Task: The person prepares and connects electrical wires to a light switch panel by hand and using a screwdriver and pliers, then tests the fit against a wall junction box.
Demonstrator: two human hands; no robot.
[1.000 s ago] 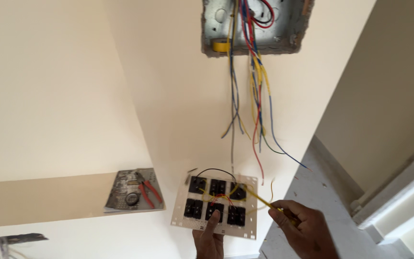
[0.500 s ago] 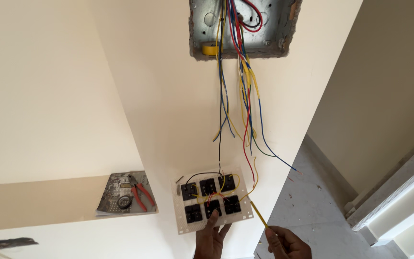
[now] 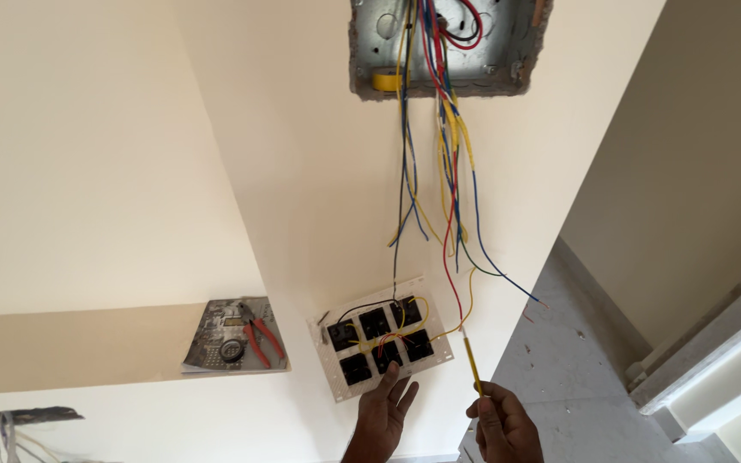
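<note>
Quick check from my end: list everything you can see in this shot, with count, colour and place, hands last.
Wall box: one, grey metal, recessed in wall, top.
Tape roll: one, yellow, inside box, lower left.
Wires: many, red, blue, yellow, dark, hanging from box.
Switch plate: one, white with six black modules, held against wall.
Screwdriver: one, yellow shaft.
Pliers: one, red handles, on ledge, left.
Left hand: supports plate.
Right hand: grips screwdriver.

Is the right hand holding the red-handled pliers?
No, the right hand holds a yellow screwdriver; the pliers lie on the ledge.
</note>
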